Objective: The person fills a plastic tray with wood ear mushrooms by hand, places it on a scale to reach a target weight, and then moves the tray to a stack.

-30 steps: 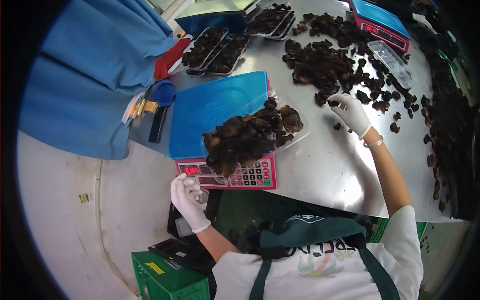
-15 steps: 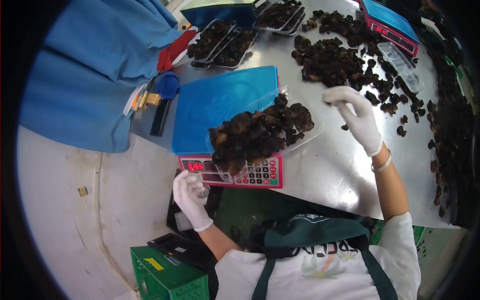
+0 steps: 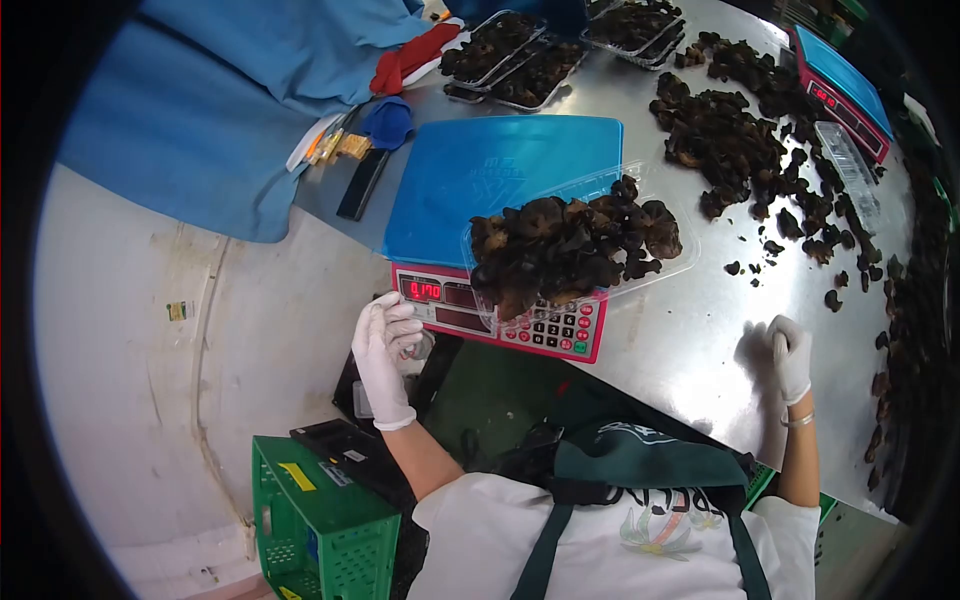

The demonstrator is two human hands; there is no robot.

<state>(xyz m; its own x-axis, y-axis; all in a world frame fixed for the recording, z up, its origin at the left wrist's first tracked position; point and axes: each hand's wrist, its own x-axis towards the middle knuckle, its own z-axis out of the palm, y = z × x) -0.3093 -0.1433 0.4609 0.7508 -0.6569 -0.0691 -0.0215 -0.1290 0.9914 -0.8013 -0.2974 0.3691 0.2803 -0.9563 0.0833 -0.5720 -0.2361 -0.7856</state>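
My left hand (image 3: 386, 352), in a white glove, is beside the front left corner of the pink scale (image 3: 450, 320), its fingers loosely bent and nothing visible in it. My right hand (image 3: 790, 358), also gloved, is at the metal table's right side, fingers folded into a fist; anything inside is hidden. A clear plastic tray (image 3: 688, 262) heaped with dark, wrinkled wood ear mushrooms (image 3: 560, 245) lies askew on the scale's blue platform (image 3: 500, 165), its near edge overlapping the keypad. The scale's red display reads 0.170.
A loose mushroom pile (image 3: 720, 140) spreads over the metal table (image 3: 670, 335). An empty clear tray (image 3: 848, 175) and second scale (image 3: 845, 95) stand right. Filled trays (image 3: 495, 50), a phone (image 3: 362, 184) and blue cloth (image 3: 200, 110) are at the left. A green crate (image 3: 330, 510) sits below.
My right hand has drawn back from near the mushroom pile to the near right of the table and closed. The display went from 0.165 to 0.170. The view has shifted.
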